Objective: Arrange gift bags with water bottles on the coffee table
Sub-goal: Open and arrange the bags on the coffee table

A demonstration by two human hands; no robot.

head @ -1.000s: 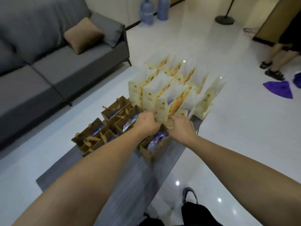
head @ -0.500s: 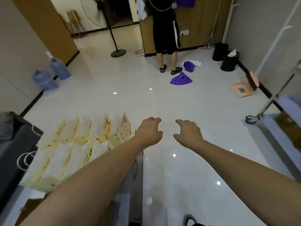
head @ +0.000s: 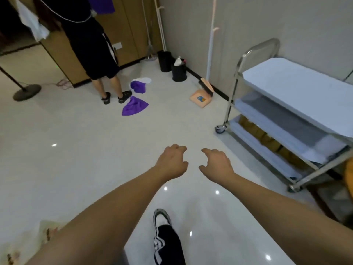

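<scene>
Both the left hand [head: 172, 161] and the right hand [head: 216, 163] hang out in front over the bare floor [head: 76, 150], fingers loosely curled and holding nothing. The only gift bags in view are pale ones [head: 24, 243] at the lower left corner, partly hidden by the left forearm, and brown shapes on the cart's bottom shelf [head: 267, 138] may be more. Paper bags holding a bottle would likely feel bottom-heavy with thin, crushable sides, so lifting by the handles or supporting the base looks safest.
</scene>
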